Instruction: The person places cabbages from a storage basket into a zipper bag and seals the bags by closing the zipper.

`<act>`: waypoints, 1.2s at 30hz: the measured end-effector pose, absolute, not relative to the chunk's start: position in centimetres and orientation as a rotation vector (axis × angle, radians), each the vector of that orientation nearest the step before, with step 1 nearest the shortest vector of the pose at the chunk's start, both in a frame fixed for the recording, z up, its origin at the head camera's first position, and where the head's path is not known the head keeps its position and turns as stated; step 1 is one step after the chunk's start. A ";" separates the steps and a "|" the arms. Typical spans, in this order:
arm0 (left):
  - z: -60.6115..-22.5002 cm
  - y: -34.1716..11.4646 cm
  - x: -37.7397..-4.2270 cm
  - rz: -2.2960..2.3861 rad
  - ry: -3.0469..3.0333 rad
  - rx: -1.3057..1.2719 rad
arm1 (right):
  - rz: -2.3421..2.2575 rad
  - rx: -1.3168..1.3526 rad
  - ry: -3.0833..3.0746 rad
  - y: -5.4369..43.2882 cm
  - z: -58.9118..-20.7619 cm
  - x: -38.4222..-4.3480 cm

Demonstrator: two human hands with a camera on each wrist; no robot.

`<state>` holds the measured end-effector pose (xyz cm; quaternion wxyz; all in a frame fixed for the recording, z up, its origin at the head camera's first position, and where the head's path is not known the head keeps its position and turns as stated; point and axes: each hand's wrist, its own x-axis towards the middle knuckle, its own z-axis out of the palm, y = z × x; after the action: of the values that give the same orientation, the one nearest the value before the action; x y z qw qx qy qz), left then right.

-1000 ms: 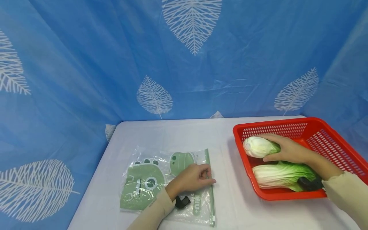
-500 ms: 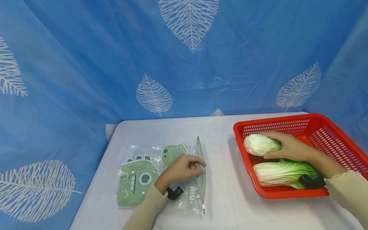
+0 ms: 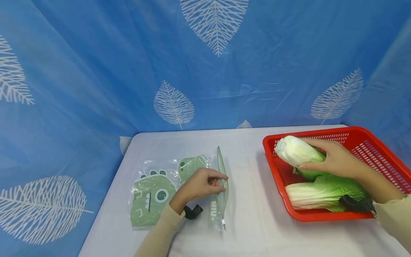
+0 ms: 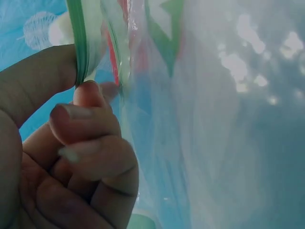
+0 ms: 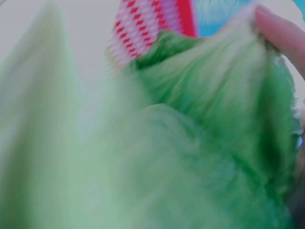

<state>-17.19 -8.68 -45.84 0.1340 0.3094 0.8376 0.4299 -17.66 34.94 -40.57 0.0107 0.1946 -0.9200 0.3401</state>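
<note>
My left hand (image 3: 200, 184) pinches the green zip edge of a clear zip bag (image 3: 151, 200) printed with a green dinosaur. In the left wrist view, the thumb and index finger hold one zip strip (image 4: 80, 43), apart from the other strip, so the mouth gapes there. My right hand (image 3: 341, 162) grips a napa cabbage (image 3: 297, 150), its white base tilted up above a red basket (image 3: 278, 182). A second napa cabbage (image 3: 309, 196) lies in the basket under that hand. Green leaves (image 5: 228, 81) fill much of the right wrist view, partly blurred.
The basket has slotted walls and stands on the right of a white-covered table (image 3: 250, 214). A blue curtain (image 3: 273, 64) with white leaf prints hangs behind and at the sides. A white slider (image 3: 223, 222) sits at the zip's near end.
My right hand has lifted the upper napa cabbage from its place in the basket. My left hand has drawn the bag's zip edge left and raised it, and the mouth has parted.
</note>
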 end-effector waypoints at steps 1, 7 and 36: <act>-45.7 -8.7 -17.2 1.253 2.422 0.893 | 1.053 0.609 -2.863 34.5 -40.1 -17.4; -45.4 -8.9 -17.2 1.287 2.428 0.892 | 1.063 0.782 -2.740 31.5 -38.0 -16.4; -43.2 -10.7 -17.0 1.383 2.460 0.962 | 1.031 1.215 -2.546 23.1 -38.2 -15.5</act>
<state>-17.04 -10.74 -43.16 0.0799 0.3216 0.8224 0.4624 -15.46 23.13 -38.21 0.0692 0.4035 -0.8456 0.3425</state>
